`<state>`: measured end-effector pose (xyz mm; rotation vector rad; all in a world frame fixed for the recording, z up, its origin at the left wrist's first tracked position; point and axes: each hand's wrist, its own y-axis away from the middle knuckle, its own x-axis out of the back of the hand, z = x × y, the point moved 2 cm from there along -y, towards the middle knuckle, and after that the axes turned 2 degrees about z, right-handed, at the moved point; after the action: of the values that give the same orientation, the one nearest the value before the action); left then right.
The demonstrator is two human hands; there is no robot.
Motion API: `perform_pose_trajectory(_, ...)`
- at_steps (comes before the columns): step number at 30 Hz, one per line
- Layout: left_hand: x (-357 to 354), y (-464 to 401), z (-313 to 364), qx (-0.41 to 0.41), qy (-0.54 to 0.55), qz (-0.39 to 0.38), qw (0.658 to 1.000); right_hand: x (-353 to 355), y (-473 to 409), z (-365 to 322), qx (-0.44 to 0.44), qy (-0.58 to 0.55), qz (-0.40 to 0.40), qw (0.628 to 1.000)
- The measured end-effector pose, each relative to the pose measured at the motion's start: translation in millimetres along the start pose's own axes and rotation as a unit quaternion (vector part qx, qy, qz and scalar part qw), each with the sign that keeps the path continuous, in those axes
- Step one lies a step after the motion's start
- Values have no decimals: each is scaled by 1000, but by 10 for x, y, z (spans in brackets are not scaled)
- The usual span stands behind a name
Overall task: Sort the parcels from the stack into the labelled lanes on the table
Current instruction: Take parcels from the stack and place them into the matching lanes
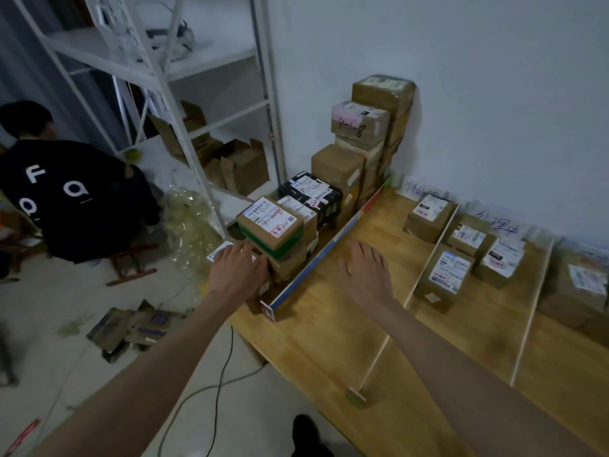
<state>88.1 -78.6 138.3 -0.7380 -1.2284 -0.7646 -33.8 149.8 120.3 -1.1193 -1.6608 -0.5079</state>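
Observation:
A stack of brown parcels (336,166) rises along the table's left edge, tallest by the wall. Its nearest parcel (268,222) has a white label and a green band. My left hand (239,270) reaches to the near left side of that front pile, fingers straight, touching the boxes. My right hand (364,270) hovers open, palm down, over the wooden table (329,334), just right of the blue divider board (316,262). Sorted parcels (449,272) lie in lanes farther right, under handwritten labels (418,188) on the wall.
Thin white strips (425,268) split the table into lanes. A white metal shelf (184,103) with cartons stands left of the stack. A person in a dark top (69,199) sits on the floor at the left. Flattened cardboard (131,328) and a cable (220,374) lie below.

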Motion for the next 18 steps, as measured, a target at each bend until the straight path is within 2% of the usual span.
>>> perform_pose_trajectory(7,-117,-831,-322,103,88,-23,991,-419,-1106,-499,2,-85,-74,994)
perform_pose_trajectory(12,-351,-1140,-409,189,208,-86,956,-691,-1576,-694,-46,-181,-206,961)
perform_pose_trajectory(15,-440,-1226,-416,189,271,-99,939,-799,-1683,-741,-68,-216,-260,939)
perform_pose_trajectory(18,-438,-1232,-379,161,294,-107,936,-836,-1670,-794,-63,-219,-270,936)
